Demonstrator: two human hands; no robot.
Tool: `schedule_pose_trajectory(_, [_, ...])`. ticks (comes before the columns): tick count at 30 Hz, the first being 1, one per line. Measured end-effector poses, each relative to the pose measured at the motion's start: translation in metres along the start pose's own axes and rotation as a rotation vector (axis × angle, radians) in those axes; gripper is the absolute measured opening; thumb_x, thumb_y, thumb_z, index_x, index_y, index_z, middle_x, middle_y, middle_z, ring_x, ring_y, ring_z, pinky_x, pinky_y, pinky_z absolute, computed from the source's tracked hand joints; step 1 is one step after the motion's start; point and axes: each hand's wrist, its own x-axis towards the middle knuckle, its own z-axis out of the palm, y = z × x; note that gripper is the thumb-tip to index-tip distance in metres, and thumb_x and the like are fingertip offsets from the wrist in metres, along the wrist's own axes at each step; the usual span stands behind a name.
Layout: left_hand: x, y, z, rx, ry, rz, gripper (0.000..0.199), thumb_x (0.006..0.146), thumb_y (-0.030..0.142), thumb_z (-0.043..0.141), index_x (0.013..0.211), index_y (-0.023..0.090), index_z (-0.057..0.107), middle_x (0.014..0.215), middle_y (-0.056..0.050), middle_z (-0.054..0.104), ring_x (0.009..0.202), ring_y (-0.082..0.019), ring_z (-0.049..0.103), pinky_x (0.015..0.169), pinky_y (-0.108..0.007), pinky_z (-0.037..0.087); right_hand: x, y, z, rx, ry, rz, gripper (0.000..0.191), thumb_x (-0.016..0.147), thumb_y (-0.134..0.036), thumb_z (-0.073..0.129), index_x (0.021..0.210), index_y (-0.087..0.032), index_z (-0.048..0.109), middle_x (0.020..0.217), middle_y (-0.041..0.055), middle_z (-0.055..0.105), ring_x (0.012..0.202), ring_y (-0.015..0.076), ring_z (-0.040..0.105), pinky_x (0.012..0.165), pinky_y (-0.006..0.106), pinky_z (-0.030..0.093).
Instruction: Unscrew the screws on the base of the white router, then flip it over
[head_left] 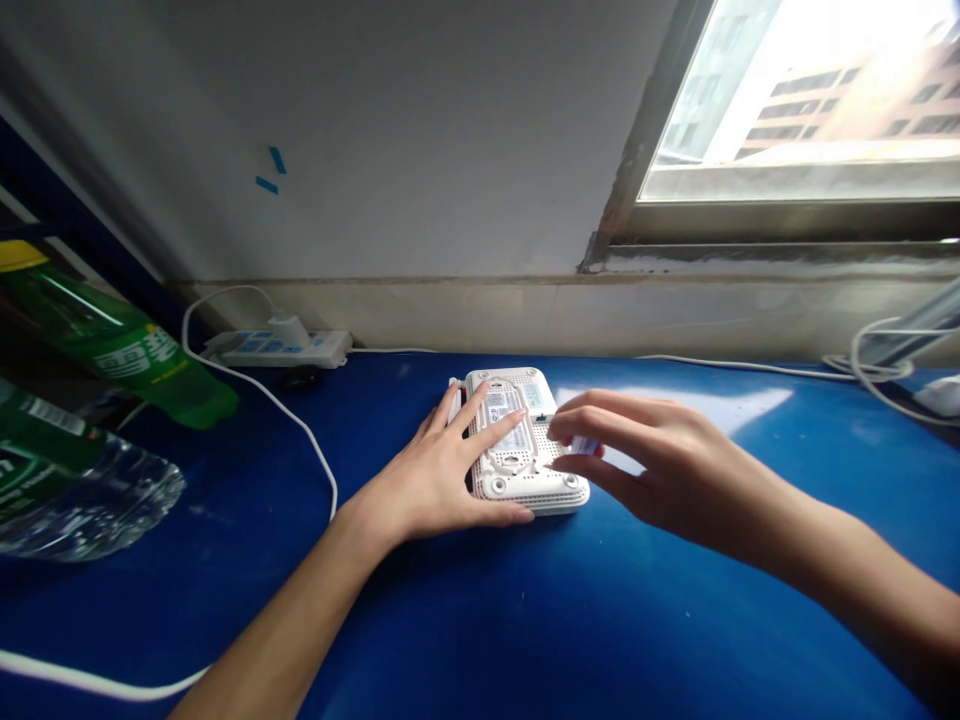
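My left hand (pixel 442 475) spreads released fingers on the white device (pixel 551 490), its long axis running away from me; it lies just left of my right hand (pixel 667 455), fingers curled, grasp unclear.

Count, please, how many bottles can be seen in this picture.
2. Both are at the left: a green bottle with a yellow cap, and, nearer, a clear bottle, cut off by the picture's edge. Others may be hidden behind them.
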Motion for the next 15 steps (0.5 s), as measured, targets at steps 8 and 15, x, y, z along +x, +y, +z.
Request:
schedule_pose_trajectory(8, [0.001, -0.001, 0.003, 0.03, 0.005, -0.011, 0.109, 0.076, 0.096, 0.06, 0.167, 0.051, 0.019, 0.178, 0.006, -0.012, 0.162, -0.045, -0.014, 0.13, -0.067, 0.016, -0.034, -0.009, 0.03, 0.157, 0.219, 0.14, 0.055, 0.106, -0.011, 0.054, 0.158, -0.023, 0.045, 0.135, 0.013, 0.073, 0.118, 0.0191, 0.073, 0.102, 0.034, 0.059])
schedule_pose_trajectory(15, [0.001, -0.001, 0.002, 0.034, -0.002, -0.016, 0.107, 0.076, 0.095, 0.061, 0.167, 0.052, 0.022, 0.178, 0.006, -0.013, 0.161, -0.046, -0.015, 0.13, -0.067, 0.016, -0.035, -0.008, 0.032, 0.224, 0.326, 0.187, 0.048, 0.1, -0.007, 0.065, 0.143, -0.028, 0.06, 0.113, 0.0048, 0.079, 0.098, 0.0169, 0.077, 0.09, 0.031, 0.062])
